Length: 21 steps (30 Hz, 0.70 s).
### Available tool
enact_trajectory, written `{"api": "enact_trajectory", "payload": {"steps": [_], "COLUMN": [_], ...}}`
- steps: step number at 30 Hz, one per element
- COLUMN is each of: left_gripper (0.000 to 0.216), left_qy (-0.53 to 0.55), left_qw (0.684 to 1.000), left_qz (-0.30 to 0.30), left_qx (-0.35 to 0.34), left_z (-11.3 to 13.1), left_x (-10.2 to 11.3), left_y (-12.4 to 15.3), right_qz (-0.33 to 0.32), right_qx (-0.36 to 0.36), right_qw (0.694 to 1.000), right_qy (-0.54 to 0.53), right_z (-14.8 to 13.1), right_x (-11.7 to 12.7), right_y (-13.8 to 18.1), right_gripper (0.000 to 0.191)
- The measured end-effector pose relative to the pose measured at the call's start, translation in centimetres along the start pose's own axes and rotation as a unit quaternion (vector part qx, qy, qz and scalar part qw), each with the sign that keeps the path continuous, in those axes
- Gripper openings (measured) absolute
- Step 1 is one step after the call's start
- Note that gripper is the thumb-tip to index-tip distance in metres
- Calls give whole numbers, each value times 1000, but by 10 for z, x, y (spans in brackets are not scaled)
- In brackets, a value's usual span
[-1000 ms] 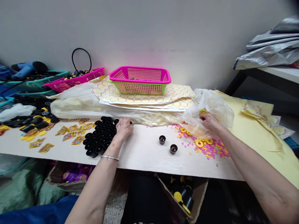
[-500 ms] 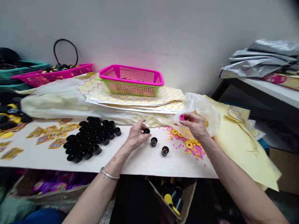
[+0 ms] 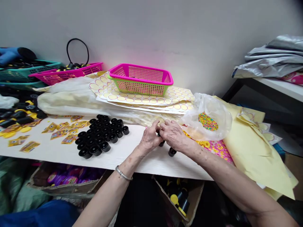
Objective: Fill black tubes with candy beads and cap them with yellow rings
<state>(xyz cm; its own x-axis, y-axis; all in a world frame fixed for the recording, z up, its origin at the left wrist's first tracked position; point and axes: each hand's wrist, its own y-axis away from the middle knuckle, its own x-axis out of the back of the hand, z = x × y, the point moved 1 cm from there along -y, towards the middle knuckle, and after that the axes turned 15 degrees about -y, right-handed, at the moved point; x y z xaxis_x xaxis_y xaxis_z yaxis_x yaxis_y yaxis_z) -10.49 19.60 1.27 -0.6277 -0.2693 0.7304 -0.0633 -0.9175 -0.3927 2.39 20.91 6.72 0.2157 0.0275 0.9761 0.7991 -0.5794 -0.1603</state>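
My left hand (image 3: 151,138) is closed around a small black cup, most of it hidden by the fingers. My right hand (image 3: 174,135) meets it from the other side, its fingers bent over the top of that cup; what its fingertips hold is hidden. Below the right hand stands another black cup (image 3: 172,152), and one more (image 3: 162,143) shows partly between the hands. Left of them a dense group of black cups (image 3: 100,135) stands on the white table. Pink and yellow beads (image 3: 219,149) and yellow rings (image 3: 204,144) lie right of my right hand.
A plastic bag (image 3: 223,119) of coloured beads leans near yellow sheets (image 3: 255,145). A pink and green basket (image 3: 139,88) stands on sticker sheets (image 3: 113,97). Small printed packets (image 3: 59,134) lie to the left. Open cartons (image 3: 193,208) sit below the table's front edge.
My right hand has moved left from beside the bag and joined my left hand at the black cup. The pink piece it held is hidden now. The whole view has shifted slightly.
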Motion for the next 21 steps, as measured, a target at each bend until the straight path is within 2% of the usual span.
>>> {"api": "enact_trajectory", "payload": {"steps": [3, 6, 8, 10, 12, 14, 15, 18, 20, 21], "left_gripper": [60, 65, 58, 40, 24, 17, 17, 13, 17, 21], "left_qy": [19, 41, 45, 29, 6, -5, -15, -118, -248, -317], "left_qw": [1000, 998, 997, 995, 994, 994, 995, 990, 963, 939], "left_qz": [14, 20, 31, 34, 26, 18, 20, 48, 66, 66], "left_qx": [8, 32, 63, 92, 109, 109, 98, 60, 86, 117], "left_z": [-8, -24, -36, -47, -55, -59, -60, -60, -62, -64], "left_x": [-3, -5, -7, -10, -15, -18, -17, 0, 22, 35], "left_y": [-2, -7, -9, -9, -7, -5, -4, -2, -2, -2], "right_qz": [20, 123, 226, 311, 401, 447, 431, 219, 102, 73], "right_qx": [-13, -58, -75, -104, -185, -306, -362, -447, -473, -489], "right_qw": [1000, 985, 944, 884, 829, 794, 794, 862, 873, 868], "right_qy": [-13, -110, -230, -333, -343, -276, -231, -98, -53, -51], "right_z": [4, 19, 37, 64, 100, 140, 158, 194, 202, 203], "right_x": [2, 7, 11, 13, 12, 8, 5, -6, -13, -15], "right_y": [-3, 6, 21, 44, 70, 92, 99, 106, 102, 98], "right_gripper": [20, 22, 17, 13, 17, 19, 18, 13, 15, 17]}}
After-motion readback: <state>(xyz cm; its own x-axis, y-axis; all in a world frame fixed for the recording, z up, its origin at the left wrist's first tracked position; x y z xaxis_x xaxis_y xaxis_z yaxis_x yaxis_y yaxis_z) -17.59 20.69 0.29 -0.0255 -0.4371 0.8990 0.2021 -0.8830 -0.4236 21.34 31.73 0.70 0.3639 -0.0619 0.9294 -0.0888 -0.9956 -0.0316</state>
